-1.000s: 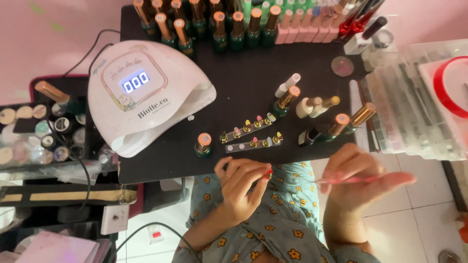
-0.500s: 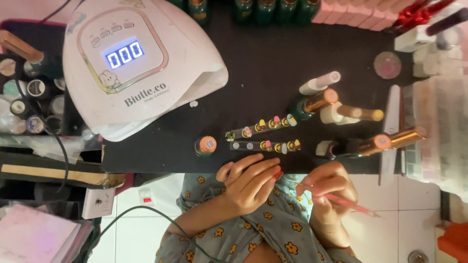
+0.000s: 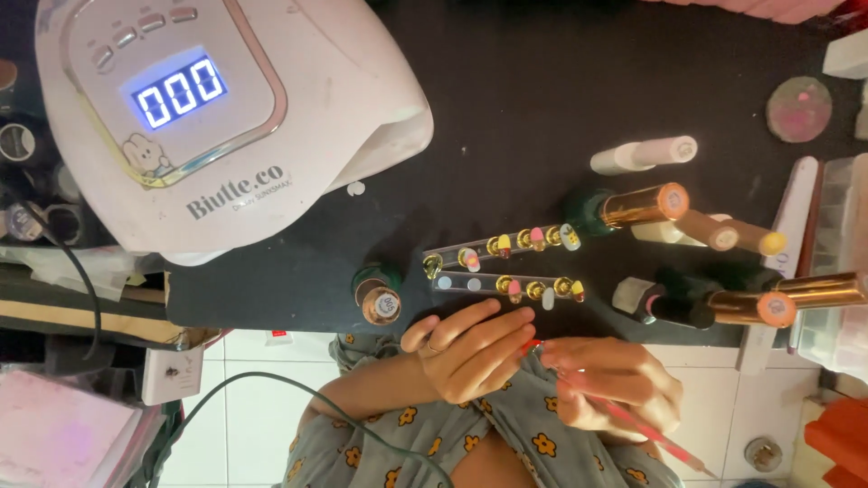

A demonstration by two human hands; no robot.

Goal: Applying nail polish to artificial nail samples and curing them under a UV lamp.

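My left hand (image 3: 470, 348) hovers just off the front edge of the black table (image 3: 506, 99), pinching a small red nail tip (image 3: 530, 344) at its fingertips. My right hand (image 3: 619, 384) is beside it and grips a thin pink brush (image 3: 651, 434). The brush's front end points at the red tip and its handle runs down to the right. Two clear strips carrying several painted nail tips (image 3: 502, 242) (image 3: 511, 287) lie on the table just above my hands.
A white nail lamp (image 3: 226, 117) with a lit blue display fills the upper left. A green polish bottle (image 3: 378, 298) stands near my left hand. More bottles with gold caps (image 3: 633, 206) (image 3: 750, 307) lie at the right. A cable (image 3: 271, 384) crosses the tiled floor below.
My right hand has come in from the right to meet my left hand, bringing the brush up to the red nail tip. The view has closed in on the table.
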